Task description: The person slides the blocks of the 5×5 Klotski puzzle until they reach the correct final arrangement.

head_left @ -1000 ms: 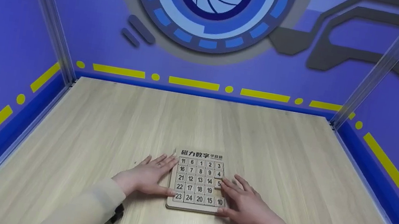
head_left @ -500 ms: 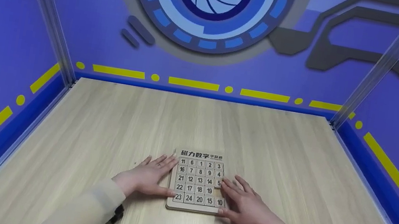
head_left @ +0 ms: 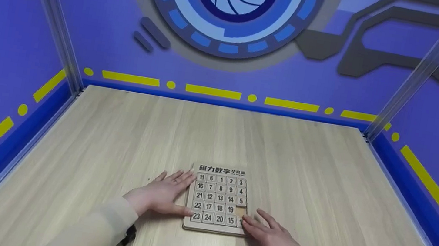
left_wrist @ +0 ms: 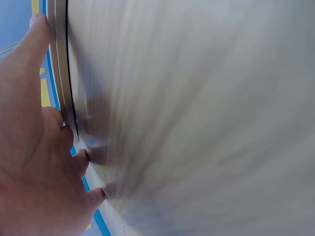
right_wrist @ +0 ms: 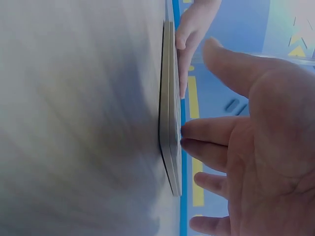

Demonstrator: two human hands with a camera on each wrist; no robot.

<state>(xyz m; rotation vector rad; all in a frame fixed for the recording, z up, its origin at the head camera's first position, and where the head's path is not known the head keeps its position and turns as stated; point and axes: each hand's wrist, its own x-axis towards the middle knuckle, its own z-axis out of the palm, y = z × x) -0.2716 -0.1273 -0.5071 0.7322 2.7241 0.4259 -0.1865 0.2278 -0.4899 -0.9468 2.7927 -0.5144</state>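
Note:
A wooden number sliding puzzle (head_left: 211,228) lies flat on the table, its numbered tiles in rows under a printed heading. One bare slot (head_left: 240,211) shows at the right, below tile 5 (head_left: 240,201). My left hand (head_left: 164,191) rests along the puzzle's left edge, fingers spread and straight, thumb tip beside tile 23 (head_left: 196,215). On the other side, my right hand (head_left: 277,242) has its fingertips over the bottom right tile (head_left: 240,223), partly hiding it. The right thumb stands off the board. In the right wrist view two straight fingers (right_wrist: 209,130) reach the puzzle's top face.
The wooden table (head_left: 148,129) is bounded by blue-purple panels (head_left: 99,20) at the back and both sides. Metal posts (head_left: 54,13) stand at the back corners.
My right hand has slid toward the near side, from tile 5 to the bottom right tile, and its thumb has come off the board's edge. The left hand stays put.

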